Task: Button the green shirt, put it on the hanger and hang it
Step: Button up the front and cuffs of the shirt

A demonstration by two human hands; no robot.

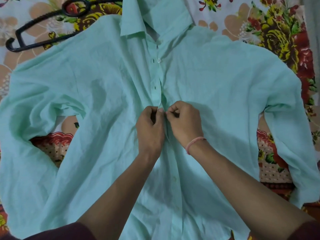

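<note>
The pale green shirt (pixel 216 87) lies front up and spread wide on a flowered bedsheet, collar at the top. My left hand (pixel 149 126) pinches the left placket edge at mid-chest. Touching it from the right, my right hand (pixel 186 122) pinches the other placket edge. Above my hands the front gapes, with a white button (pixel 159 60) and small buttonholes showing. Below my hands the placket lies closed with a button (pixel 174 178) through it. A black hanger (pixel 34 26) rests at the top left, partly under the shirt's shoulder.
The flowered bedsheet (pixel 277 32) shows around the shirt and in the gaps under both sleeves. A pink thread band (pixel 194 142) circles my right wrist. Dark red sleeves cover my upper forearms at the bottom edge.
</note>
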